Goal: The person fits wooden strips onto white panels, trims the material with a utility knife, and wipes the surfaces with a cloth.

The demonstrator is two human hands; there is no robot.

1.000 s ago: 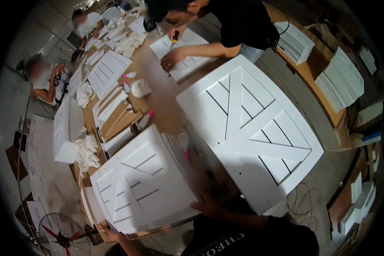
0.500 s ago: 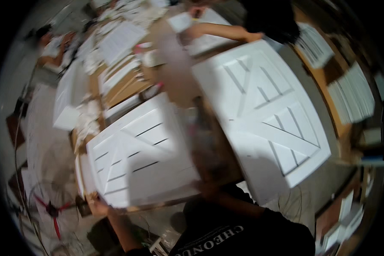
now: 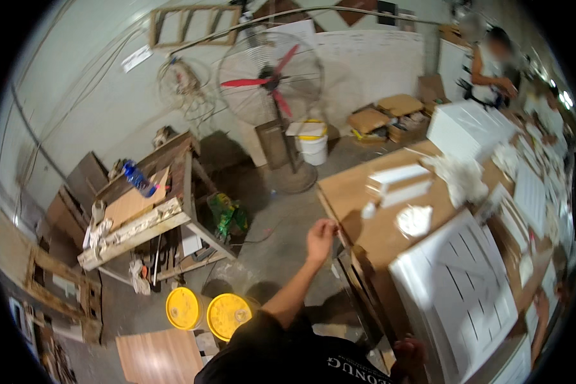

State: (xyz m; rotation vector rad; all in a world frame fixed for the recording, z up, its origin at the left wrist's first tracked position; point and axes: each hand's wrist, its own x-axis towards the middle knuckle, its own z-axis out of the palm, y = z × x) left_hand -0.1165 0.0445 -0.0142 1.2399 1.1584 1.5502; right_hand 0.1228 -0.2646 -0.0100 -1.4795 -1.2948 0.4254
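My left hand is beside the near-left edge of the brown worktable, its fingers curled. Whatever may be inside them is hidden. Low in the view, my right hand is in shadow beside the lower corner of a white panel with dark slanted grooves. Its fingers are too dim to read. The panel lies flat on the table. Beyond it on the tabletop are a round white piece, white strips and a crumpled white cloth.
A standing fan with red blades is ahead, near a white bucket. To the left stands a workbench with a blue bottle. Yellow-lidded buckets sit on the floor. A co-worker is at the far right.
My view has swung left, toward the fan and workbench. My left hand has come away from the grooved panel's edge. The panel now appears at the right.
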